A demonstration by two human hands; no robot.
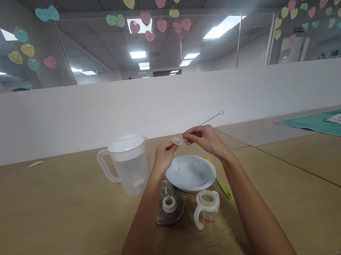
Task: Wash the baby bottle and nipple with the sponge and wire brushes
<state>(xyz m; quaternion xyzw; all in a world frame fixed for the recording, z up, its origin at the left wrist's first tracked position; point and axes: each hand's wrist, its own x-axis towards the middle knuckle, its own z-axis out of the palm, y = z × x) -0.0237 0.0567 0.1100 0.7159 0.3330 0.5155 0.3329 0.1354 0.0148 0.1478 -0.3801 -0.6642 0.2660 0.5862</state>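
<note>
Your left hand point(164, 156) is pinching a straw top point(177, 141), your right hand point(206, 139) a looped wire point(211, 119), any slackening risking a drop toward the six-o'clock bowl point(201, 176).

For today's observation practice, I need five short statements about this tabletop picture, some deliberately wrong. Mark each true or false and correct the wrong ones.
1. The right hand holds a thin wire tool with a loop at one end. True.
2. The left hand is gripping the pitcher's handle. False: the left hand holds a small translucent piece.
3. The white-handled bottle stands nearer the camera than the white bowl. True.
4. The pitcher is lying on its side. False: the plastic pitcher stands upright.
5. The teal cloth lies left of the pitcher. False: the teal cloth is at the picture's right side.
</note>
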